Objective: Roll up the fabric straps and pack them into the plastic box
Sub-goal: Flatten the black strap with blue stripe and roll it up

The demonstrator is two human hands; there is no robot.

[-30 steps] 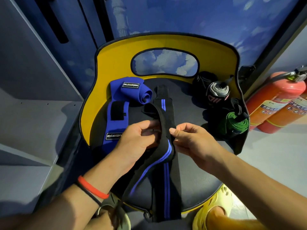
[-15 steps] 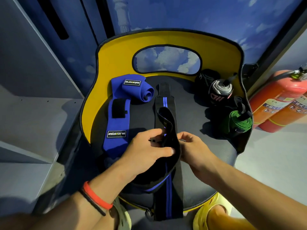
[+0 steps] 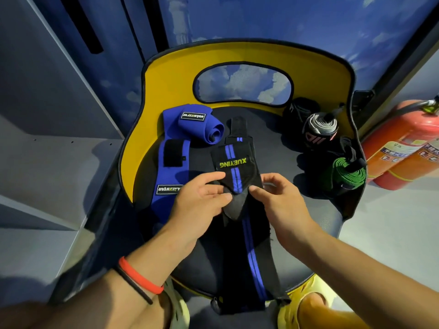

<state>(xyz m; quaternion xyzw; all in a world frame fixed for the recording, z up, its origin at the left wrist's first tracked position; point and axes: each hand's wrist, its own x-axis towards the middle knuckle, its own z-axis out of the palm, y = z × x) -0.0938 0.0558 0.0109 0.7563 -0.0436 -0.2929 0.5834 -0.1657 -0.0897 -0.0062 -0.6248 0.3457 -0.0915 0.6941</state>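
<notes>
A long black strap with blue stripes [image 3: 251,255] lies down the middle of the black seat of a yellow chair [image 3: 166,91]. Its far end is folded back, so a yellow "XUEYING" label faces up. My left hand [image 3: 202,203] pinches the left edge of that fold. My right hand [image 3: 278,198] pinches its right edge. A blue strap [image 3: 173,160] lies to the left, its far end partly rolled. On the right of the seat stand rolled straps: a black one [image 3: 300,110], a black, white and pink one [image 3: 319,129] and a green one [image 3: 346,172]. No plastic box is in view.
Two red fire extinguishers [image 3: 403,143] stand on the floor right of the chair. Grey shelving [image 3: 47,150] fills the left side. A blue wall with a cloud pattern is behind the chair. My feet in yellow sandals [image 3: 306,305] are below the seat edge.
The loop of black strap that my hands held up has been folded flat toward the chair back, turning the "XUEYING" label up. Both hands have moved slightly forward to the fold.
</notes>
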